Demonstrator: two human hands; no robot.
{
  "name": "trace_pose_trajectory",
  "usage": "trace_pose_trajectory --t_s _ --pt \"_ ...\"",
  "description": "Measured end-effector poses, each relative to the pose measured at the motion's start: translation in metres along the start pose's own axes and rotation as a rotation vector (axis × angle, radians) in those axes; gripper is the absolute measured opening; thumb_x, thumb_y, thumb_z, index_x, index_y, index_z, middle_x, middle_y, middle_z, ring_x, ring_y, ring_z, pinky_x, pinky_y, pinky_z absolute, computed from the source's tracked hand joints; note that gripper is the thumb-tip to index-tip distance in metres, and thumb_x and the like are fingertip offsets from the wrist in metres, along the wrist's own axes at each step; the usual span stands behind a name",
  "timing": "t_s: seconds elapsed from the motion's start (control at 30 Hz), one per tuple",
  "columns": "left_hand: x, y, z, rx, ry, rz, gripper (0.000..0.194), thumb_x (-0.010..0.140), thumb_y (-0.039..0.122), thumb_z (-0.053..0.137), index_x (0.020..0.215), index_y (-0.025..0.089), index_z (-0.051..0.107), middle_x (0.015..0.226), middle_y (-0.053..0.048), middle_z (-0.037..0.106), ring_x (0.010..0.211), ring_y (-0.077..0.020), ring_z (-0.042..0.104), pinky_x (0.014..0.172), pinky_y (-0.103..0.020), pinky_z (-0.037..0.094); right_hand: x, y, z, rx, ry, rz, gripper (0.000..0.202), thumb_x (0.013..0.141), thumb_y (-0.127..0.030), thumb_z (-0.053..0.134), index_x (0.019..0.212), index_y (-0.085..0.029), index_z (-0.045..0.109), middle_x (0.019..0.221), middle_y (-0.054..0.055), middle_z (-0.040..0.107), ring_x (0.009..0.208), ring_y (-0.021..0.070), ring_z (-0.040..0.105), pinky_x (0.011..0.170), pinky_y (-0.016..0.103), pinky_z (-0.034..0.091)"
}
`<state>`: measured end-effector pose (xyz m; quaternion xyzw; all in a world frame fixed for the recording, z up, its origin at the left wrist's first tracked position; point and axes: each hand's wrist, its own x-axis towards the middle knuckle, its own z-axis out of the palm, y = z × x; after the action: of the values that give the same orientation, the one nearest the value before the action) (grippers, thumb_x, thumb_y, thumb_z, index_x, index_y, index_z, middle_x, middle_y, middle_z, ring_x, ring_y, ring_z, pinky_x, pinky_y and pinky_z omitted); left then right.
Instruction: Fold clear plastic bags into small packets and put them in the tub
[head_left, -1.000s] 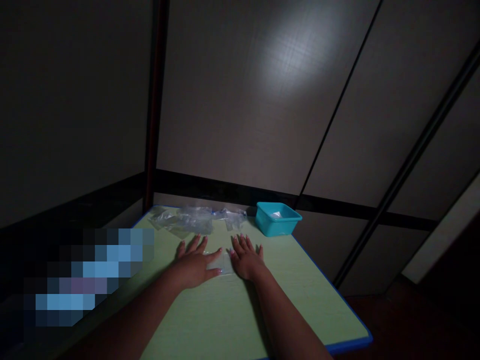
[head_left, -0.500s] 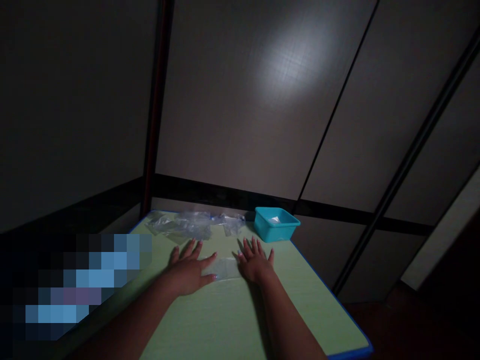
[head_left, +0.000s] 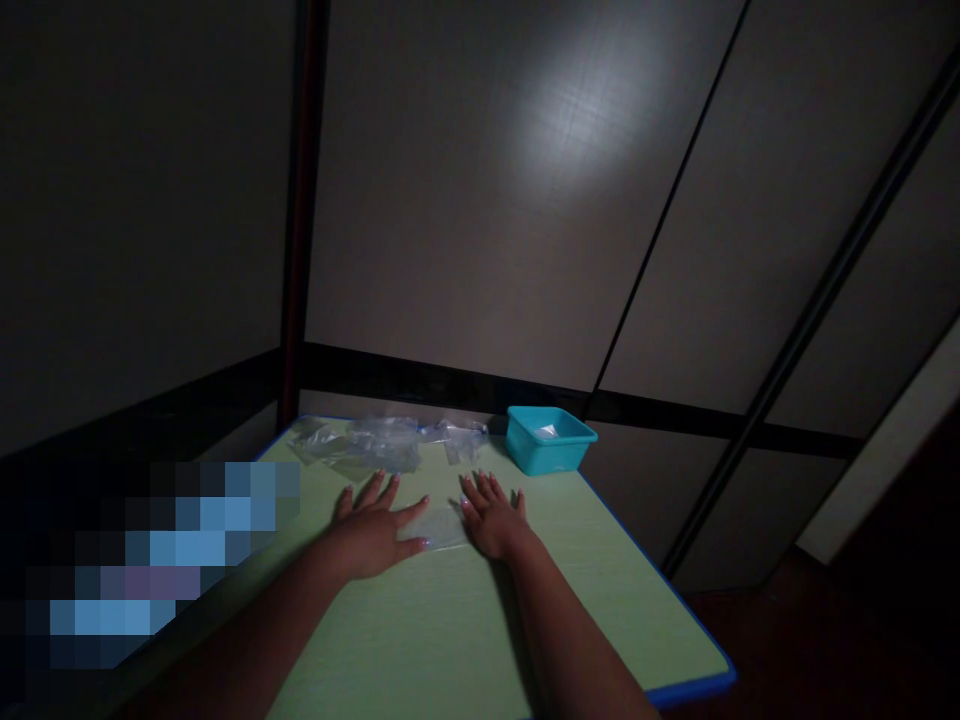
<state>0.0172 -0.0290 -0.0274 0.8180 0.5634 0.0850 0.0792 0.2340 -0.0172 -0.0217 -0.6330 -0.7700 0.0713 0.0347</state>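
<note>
A small clear bag (head_left: 441, 528) is laid flat near the middle of the table (head_left: 420, 640); its ends are covered by the left hand (head_left: 371, 535) and right hand (head_left: 495, 518), both open with fingers spread; crumpled clear bags (head_left: 386, 443) are strewn along the far edge, left of a turquoise basket (head_left: 550, 455) (placed by the far right corner).

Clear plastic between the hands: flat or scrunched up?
Flat: the clear plastic lies level, without visible bunching, on the table between left hand and right hand.

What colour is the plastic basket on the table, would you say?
The basket is turquoise, best seen in the head view.
</note>
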Motion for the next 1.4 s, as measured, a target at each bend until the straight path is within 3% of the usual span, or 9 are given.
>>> trace_pose_trajectory --t_s 0.27,0.43,0.67,0.97,1.17,1.23,1.4 --pt "0.0 -0.004 -0.002 -0.033 -0.011 -0.001 0.065 0.07 0.07 0.042 0.128 0.043 0.032 0.145 -0.007 0.018 0.132 -0.0354 -0.002 0.095 -0.064 0.001 0.005 0.01 0.001 -0.034 0.033 0.096 0.056 0.086 -0.058 0.006 0.137 -0.038 0.001 0.147 -0.002 -0.006 0.133 0.0225 -0.007 0.095 0.064 -0.006" --pt "-0.001 -0.004 -0.002 -0.033 -0.008 -0.003 0.065 0.069 0.071 0.042 0.128 0.044 0.032 0.145 -0.006 0.017 0.132 -0.0344 -0.003 0.096 -0.064 0.001 -0.004 -0.009 -0.001 -0.094 0.13 0.039 0.058 0.085 -0.059 0.005 0.137 -0.035 -0.005 0.146 -0.003 -0.01 0.133 0.0195 -0.011 0.098 0.059 -0.01" --pt "-0.001 -0.003 -0.001 -0.014 -0.019 -0.007 0.067 0.069 0.074 0.037 0.129 0.045 0.03 0.145 -0.007 0.015 0.131 -0.0349 -0.005 0.095 -0.064 -0.001 -0.01 -0.034 -0.001 -0.087 0.011 -0.058 0.058 0.086 -0.057 0.003 0.137 -0.033 -0.007 0.146 -0.003 -0.006 0.133 0.0181 -0.009 0.101 0.055 -0.008" --pt "-0.001 -0.003 -0.008 -0.031 0.033 -0.018 0.059 0.077 0.067 0.035 0.131 0.044 0.027 0.146 -0.006 0.013 0.132 -0.0341 -0.001 0.096 -0.063 0.004 -0.003 -0.002 -0.006 -0.09 -0.034 0.035 0.071 0.077 -0.071 0.011 0.137 -0.036 -0.005 0.146 -0.002 -0.01 0.132 0.0228 -0.013 0.097 0.06 -0.008" --pt "0.003 -0.001 -0.012 -0.074 0.125 0.006 0.055 0.077 0.062 0.042 0.127 0.04 0.039 0.144 -0.006 0.024 0.133 -0.032 0.008 0.099 -0.058 0.006 -0.004 0.014 -0.013 -0.098 -0.088 0.151 0.067 0.078 -0.07 0.01 0.136 -0.039 -0.006 0.146 -0.001 -0.011 0.133 0.0241 -0.01 0.096 0.061 -0.007" --pt "0.003 0.0 -0.014 -0.079 0.143 0.055 0.051 0.075 0.058 0.049 0.122 0.039 0.047 0.143 -0.004 0.028 0.133 -0.0298 0.011 0.101 -0.055 0.006 -0.005 0.015 -0.013 -0.088 -0.063 0.163 0.062 0.08 -0.067 0.007 0.135 -0.041 -0.006 0.146 -0.002 -0.011 0.133 0.0236 -0.008 0.096 0.061 -0.007" --pt "0.003 0.004 -0.014 -0.079 0.212 0.136 0.03 0.067 0.045 0.065 0.094 0.032 0.06 0.136 0.0 0.039 0.13 -0.0267 0.017 0.102 -0.05 0.008 -0.005 0.004 -0.011 -0.138 0.167 0.096 0.055 0.085 -0.059 0.002 0.136 -0.04 -0.006 0.145 -0.005 -0.013 0.133 0.0202 -0.01 0.097 0.058 -0.012"
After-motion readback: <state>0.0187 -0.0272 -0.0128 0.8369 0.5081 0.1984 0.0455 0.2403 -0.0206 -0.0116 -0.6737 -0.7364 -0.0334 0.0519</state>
